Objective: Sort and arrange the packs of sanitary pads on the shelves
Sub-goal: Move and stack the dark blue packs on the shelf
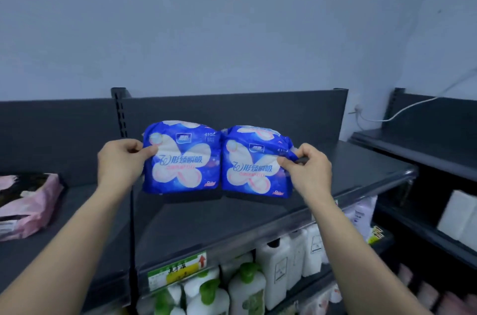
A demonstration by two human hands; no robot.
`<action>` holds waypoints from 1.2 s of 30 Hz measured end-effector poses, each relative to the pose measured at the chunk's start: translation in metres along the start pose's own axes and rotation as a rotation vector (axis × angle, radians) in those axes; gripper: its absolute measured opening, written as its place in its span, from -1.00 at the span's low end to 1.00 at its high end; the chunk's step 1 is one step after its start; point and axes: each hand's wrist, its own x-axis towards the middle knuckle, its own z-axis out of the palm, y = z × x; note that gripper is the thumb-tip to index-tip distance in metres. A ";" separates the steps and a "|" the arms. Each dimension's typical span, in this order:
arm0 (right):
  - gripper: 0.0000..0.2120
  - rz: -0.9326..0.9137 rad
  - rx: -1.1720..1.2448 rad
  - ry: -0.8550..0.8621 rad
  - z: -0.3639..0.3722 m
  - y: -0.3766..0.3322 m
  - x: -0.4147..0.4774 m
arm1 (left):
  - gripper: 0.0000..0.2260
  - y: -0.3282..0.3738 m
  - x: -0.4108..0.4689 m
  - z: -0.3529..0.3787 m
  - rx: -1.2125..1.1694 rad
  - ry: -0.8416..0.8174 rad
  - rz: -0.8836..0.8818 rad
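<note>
Two blue packs stood upright, touching side by side, on the top shelf (271, 214). The left hand (121, 159) pinched the left pack (180, 159) at its outer edge. The right hand (309, 167) pinched the right pack (254, 162) likewise.

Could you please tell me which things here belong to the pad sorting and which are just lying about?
Job: left blue pack, right blue pack, pink pack, top shelf.
Lying about: white bottles, green-capped bottles, white cable.

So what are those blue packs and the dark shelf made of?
The two blue packs look like thin, glossy plastic film: it crinkles and bunches where the left hand and right hand pinch it. The shelf looks like dark painted metal, matte, with a slotted upright behind.
</note>
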 end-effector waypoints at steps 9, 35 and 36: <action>-0.65 0.032 -0.064 0.205 -0.129 0.043 0.029 | -0.75 0.049 -0.039 0.128 -0.214 -0.242 -0.012; -0.71 0.195 -0.362 0.577 -0.550 0.173 0.059 | -0.82 0.244 -0.292 0.510 -0.445 -0.701 0.014; -0.70 0.196 -0.371 0.582 -0.557 0.176 0.063 | -0.81 0.251 -0.294 0.521 -0.460 -0.699 0.004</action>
